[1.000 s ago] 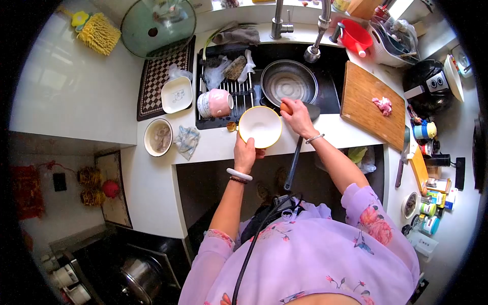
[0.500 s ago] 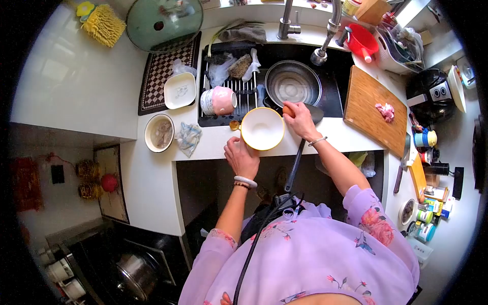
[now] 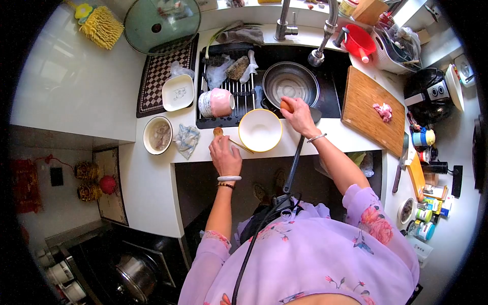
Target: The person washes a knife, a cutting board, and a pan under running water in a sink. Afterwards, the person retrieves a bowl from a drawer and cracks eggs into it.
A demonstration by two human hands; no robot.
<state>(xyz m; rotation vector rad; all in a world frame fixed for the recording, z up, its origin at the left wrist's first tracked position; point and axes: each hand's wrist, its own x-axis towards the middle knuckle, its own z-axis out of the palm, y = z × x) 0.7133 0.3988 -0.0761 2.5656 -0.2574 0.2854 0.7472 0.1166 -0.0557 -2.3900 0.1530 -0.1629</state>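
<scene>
A person in a lilac floral blouse (image 3: 315, 249) stands at a white counter (image 3: 150, 190) in a crowded kitchen, with a steel pot (image 3: 136, 277) low on the left. Near the counter's front edge, the left hand (image 3: 225, 156) lies palm down, fingers slightly spread over what looks like a gold-coloured spoon (image 3: 242, 146); whether they grip it cannot be told. The right hand (image 3: 300, 119) pinches a brown egg (image 3: 286, 105) between thumb and fingers, just above the near edge of the sink. Between the hands, a yellow-rimmed white bowl (image 3: 260, 130) stands upright on the counter. A dark spatula (image 3: 294, 168) passes by the right wrist, its handle jutting past the edge. On the left are a crumpled cloth (image 3: 187, 142) and a filled bowl (image 3: 157, 135); on the right, a wooden cutting board (image 3: 371, 101) bears a piece of raw pink meat (image 3: 382, 112). Farther in, the black sink (image 3: 333, 96) holds a frying pan (image 3: 291, 86) and, on a metal rack, a pink bowl (image 3: 221, 102) tipped sideways. Beyond rise a steel faucet (image 3: 282, 25), a red scoop (image 3: 359, 40) and, far left, a large glass lid (image 3: 161, 30).
</scene>
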